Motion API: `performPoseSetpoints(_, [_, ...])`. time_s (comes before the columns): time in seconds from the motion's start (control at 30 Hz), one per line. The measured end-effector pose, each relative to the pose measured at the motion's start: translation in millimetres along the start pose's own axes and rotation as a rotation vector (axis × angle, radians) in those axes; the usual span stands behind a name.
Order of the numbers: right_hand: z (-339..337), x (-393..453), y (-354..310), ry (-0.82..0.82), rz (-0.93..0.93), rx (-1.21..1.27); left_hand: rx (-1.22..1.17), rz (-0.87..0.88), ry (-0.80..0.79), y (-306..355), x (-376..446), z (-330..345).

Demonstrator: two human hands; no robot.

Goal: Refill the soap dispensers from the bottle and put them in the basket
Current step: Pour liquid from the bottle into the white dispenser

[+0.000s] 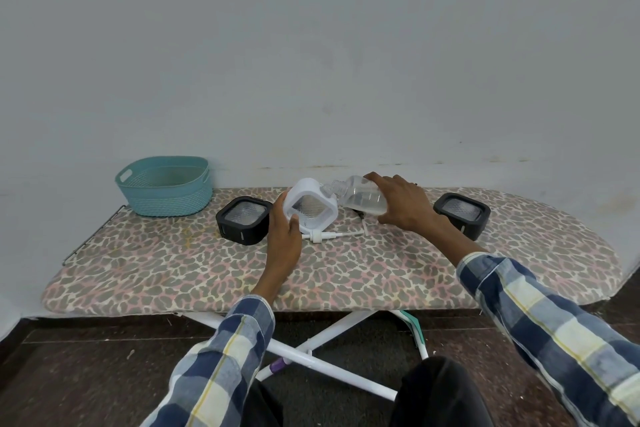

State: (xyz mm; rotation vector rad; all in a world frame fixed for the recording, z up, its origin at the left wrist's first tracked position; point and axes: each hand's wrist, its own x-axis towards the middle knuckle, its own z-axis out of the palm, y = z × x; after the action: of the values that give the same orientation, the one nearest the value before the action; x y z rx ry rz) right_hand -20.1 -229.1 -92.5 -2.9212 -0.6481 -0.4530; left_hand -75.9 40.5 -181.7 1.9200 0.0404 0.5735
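My left hand (284,230) grips a white square soap dispenser (311,207), tilted toward me on the ironing board (173,270). In my right hand (401,203) a clear bottle (360,198) with clear liquid lies tipped sideways, its neck pointing at the white dispenser's top. A white pump head (320,236) with its tube lies on the board just in front of the dispenser. One black square dispenser (243,220) sits to the left, another black dispenser (462,213) to the right. A teal basket (166,199) stands empty at the back left.
The board has a leopard-print cover and stands against a grey wall. Its white crossed legs (311,357) rest on a dark floor below. A small dark item (360,215) lies under the bottle, partly hidden.
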Motion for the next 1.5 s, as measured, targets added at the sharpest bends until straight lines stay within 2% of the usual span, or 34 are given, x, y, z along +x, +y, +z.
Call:
performPoseSetpoints(0.57, [-4, -2, 3, -0.01, -0.004, -0.043, -0.001, -0.03, 0.044, 9, -3, -2])
performPoseSetpoints(0.73, [-3, -3, 3, -0.012, -0.006, -0.041, 0.076, 0.136, 0.018, 7, -5, -2])
performPoseSetpoints(0.87, [-3, -1, 1, -0.015, -0.01, -0.026, 0.118, 0.142, 0.063, 7, -6, -2])
performPoseSetpoints(0.97, [-4, 1, -1, -0.013, -0.016, -0.023, 0.18, 0.214, 0.099, 3, -4, -2])
performPoseSetpoints(1.1, [-7, 4, -3, -0.006, -0.026, -0.036, 0.23, 0.17, 0.147, 5, -6, -2])
performPoseSetpoints(1.27, [-9, 5, -5, -0.001, -0.032, -0.038, 0.342, 0.231, 0.143, 15, -9, -4])
performPoseSetpoints(1.5, [-11, 5, -9, 0.003, -0.027, -0.046, 0.342, 0.223, 0.144, 14, -10, -3])
